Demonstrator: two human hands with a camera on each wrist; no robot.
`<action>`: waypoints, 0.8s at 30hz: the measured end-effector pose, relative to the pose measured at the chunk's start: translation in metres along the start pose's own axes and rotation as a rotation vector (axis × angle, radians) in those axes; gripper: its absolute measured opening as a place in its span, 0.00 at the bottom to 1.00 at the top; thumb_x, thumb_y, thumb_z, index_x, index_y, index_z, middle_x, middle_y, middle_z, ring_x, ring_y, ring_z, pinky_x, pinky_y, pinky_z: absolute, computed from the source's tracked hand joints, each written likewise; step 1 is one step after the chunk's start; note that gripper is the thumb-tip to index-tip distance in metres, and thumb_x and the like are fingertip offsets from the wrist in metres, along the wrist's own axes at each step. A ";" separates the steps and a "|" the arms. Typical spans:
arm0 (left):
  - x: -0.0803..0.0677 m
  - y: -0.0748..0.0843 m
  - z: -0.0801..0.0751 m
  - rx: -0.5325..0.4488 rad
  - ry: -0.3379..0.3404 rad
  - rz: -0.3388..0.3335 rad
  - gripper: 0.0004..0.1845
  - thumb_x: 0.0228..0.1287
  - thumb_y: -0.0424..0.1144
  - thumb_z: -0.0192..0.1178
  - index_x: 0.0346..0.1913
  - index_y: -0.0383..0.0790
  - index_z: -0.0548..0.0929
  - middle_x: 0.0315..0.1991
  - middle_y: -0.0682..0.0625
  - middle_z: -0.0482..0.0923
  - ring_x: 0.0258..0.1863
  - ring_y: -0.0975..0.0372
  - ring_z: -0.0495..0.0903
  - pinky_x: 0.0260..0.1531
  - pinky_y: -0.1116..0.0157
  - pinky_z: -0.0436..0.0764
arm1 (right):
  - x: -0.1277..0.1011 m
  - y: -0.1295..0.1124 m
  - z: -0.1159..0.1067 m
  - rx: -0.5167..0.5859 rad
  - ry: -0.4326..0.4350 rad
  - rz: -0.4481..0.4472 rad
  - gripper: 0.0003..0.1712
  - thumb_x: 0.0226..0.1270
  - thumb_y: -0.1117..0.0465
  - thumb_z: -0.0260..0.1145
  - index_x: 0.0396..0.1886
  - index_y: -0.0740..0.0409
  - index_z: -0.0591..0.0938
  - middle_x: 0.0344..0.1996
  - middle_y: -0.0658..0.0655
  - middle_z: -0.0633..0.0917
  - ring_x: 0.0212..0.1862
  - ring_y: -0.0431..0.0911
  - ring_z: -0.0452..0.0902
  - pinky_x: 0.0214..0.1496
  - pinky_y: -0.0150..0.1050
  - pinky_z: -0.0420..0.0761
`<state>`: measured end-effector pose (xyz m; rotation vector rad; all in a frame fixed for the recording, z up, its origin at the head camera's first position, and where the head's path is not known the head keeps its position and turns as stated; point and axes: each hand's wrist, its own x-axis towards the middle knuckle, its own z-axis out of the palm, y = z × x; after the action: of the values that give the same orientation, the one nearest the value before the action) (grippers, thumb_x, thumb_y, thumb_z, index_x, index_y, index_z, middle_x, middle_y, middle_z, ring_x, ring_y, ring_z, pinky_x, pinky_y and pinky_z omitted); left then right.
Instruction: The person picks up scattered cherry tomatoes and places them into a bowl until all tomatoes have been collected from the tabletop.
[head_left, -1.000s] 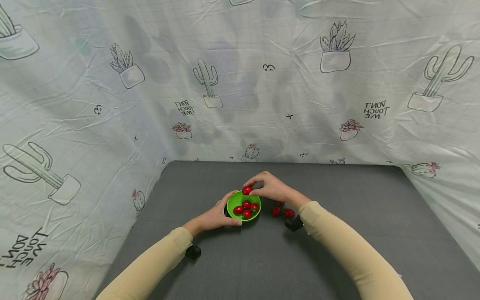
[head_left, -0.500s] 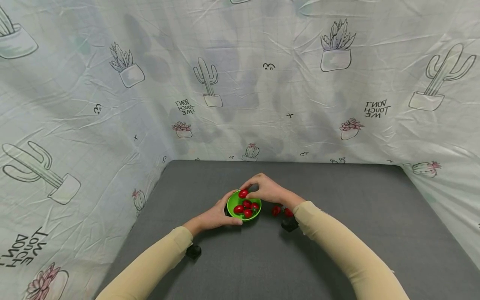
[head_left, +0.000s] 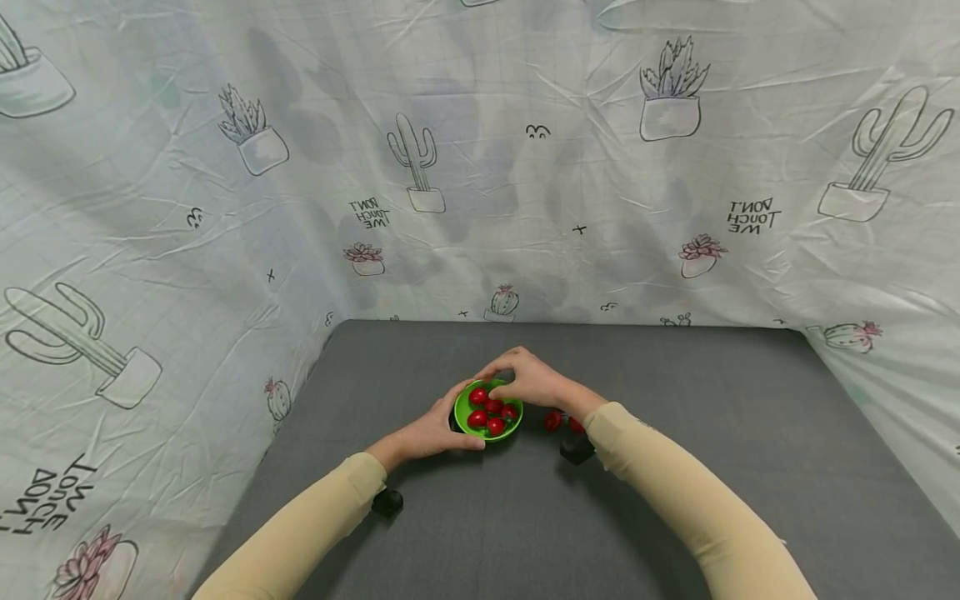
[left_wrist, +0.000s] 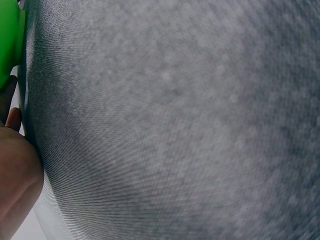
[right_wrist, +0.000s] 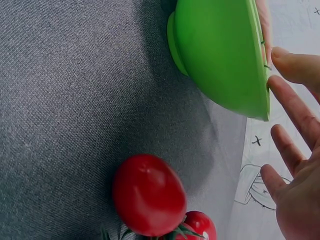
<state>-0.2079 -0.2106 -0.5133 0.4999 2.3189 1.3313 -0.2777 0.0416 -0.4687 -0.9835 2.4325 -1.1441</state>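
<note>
A green bowl (head_left: 468,401) with several red tomatoes (head_left: 492,414) in it stands mid-table. My left hand (head_left: 437,427) grips the bowl's left side, thumb along its near rim. My right hand (head_left: 517,381) hovers over the far rim with nothing in it. In the right wrist view its fingers (right_wrist: 295,106) are spread straight beside the bowl (right_wrist: 220,55). Two loose tomatoes (head_left: 553,421) lie on the table just right of the bowl, seen close in the right wrist view (right_wrist: 149,194). In the left wrist view only a sliver of the bowl (left_wrist: 7,40) shows.
The grey table (head_left: 675,467) is walled on three sides by a white cloth printed with cacti (head_left: 480,167). Black wrist cameras (head_left: 387,502) sit under both forearms.
My right hand carried a tomato down over the bowl's far side and let it go; it now lies among the others. The left hand has stayed on the bowl.
</note>
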 end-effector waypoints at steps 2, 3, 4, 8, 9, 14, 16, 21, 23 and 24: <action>0.000 0.000 0.000 0.008 0.002 -0.010 0.58 0.61 0.56 0.73 0.83 0.60 0.43 0.79 0.48 0.50 0.75 0.51 0.52 0.69 0.41 0.59 | -0.002 0.000 -0.002 0.010 0.004 -0.002 0.17 0.69 0.58 0.73 0.57 0.46 0.88 0.53 0.44 0.84 0.68 0.51 0.62 0.66 0.61 0.65; 0.000 0.001 0.000 0.010 0.003 -0.011 0.58 0.61 0.56 0.73 0.83 0.60 0.43 0.79 0.47 0.50 0.75 0.50 0.52 0.69 0.40 0.59 | -0.002 0.000 -0.003 0.013 0.005 -0.002 0.17 0.70 0.58 0.72 0.58 0.46 0.88 0.54 0.44 0.84 0.68 0.51 0.61 0.67 0.61 0.65; 0.000 0.001 0.000 0.009 0.003 -0.013 0.58 0.61 0.56 0.73 0.83 0.60 0.43 0.79 0.47 0.50 0.75 0.49 0.52 0.69 0.40 0.59 | -0.003 0.000 -0.004 0.015 0.006 -0.002 0.17 0.70 0.58 0.72 0.58 0.46 0.87 0.54 0.44 0.84 0.68 0.51 0.61 0.67 0.61 0.65; 0.001 0.000 0.000 0.013 0.006 -0.024 0.58 0.61 0.56 0.74 0.83 0.61 0.44 0.79 0.47 0.50 0.75 0.49 0.52 0.69 0.39 0.58 | -0.007 0.000 -0.009 0.020 0.012 -0.002 0.18 0.70 0.58 0.72 0.59 0.47 0.87 0.55 0.44 0.84 0.68 0.51 0.62 0.68 0.61 0.64; 0.002 0.000 0.000 0.013 0.007 -0.024 0.57 0.61 0.56 0.74 0.83 0.61 0.44 0.79 0.47 0.50 0.75 0.49 0.52 0.69 0.39 0.58 | -0.008 0.000 -0.010 0.022 0.015 0.000 0.18 0.70 0.58 0.73 0.59 0.47 0.87 0.55 0.44 0.84 0.68 0.51 0.62 0.68 0.61 0.64; 0.003 -0.001 0.000 0.021 0.016 -0.031 0.57 0.60 0.56 0.74 0.83 0.63 0.45 0.80 0.49 0.49 0.77 0.49 0.51 0.69 0.38 0.57 | -0.011 0.001 -0.015 0.012 0.027 0.007 0.20 0.69 0.57 0.73 0.60 0.47 0.86 0.54 0.43 0.84 0.67 0.50 0.62 0.67 0.59 0.65; 0.003 -0.002 0.000 0.023 0.017 -0.033 0.57 0.59 0.57 0.74 0.83 0.63 0.45 0.80 0.49 0.49 0.77 0.49 0.50 0.69 0.38 0.57 | -0.012 0.002 -0.017 0.015 0.034 0.004 0.20 0.69 0.57 0.73 0.60 0.46 0.86 0.55 0.42 0.84 0.67 0.50 0.62 0.67 0.58 0.65; 0.002 -0.001 0.000 0.017 0.019 -0.022 0.58 0.60 0.57 0.74 0.83 0.61 0.45 0.79 0.47 0.50 0.76 0.48 0.52 0.68 0.37 0.57 | -0.018 0.001 -0.023 0.033 0.056 0.010 0.18 0.69 0.55 0.73 0.58 0.40 0.87 0.55 0.42 0.84 0.68 0.50 0.62 0.67 0.59 0.65; 0.002 -0.001 0.000 0.013 0.022 -0.019 0.58 0.60 0.57 0.74 0.83 0.61 0.45 0.79 0.46 0.51 0.75 0.48 0.53 0.68 0.37 0.58 | -0.022 0.000 -0.026 0.038 0.066 0.021 0.18 0.69 0.53 0.73 0.58 0.38 0.87 0.55 0.42 0.84 0.68 0.50 0.61 0.67 0.59 0.66; 0.002 -0.001 0.000 0.012 0.025 -0.019 0.58 0.60 0.57 0.74 0.83 0.61 0.46 0.78 0.46 0.52 0.75 0.48 0.54 0.68 0.37 0.58 | -0.024 0.000 -0.028 0.040 0.071 0.026 0.18 0.70 0.52 0.73 0.58 0.38 0.86 0.55 0.42 0.84 0.68 0.49 0.61 0.67 0.59 0.66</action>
<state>-0.2097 -0.2100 -0.5143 0.4664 2.3474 1.3225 -0.2740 0.0742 -0.4511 -0.9116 2.4591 -1.2343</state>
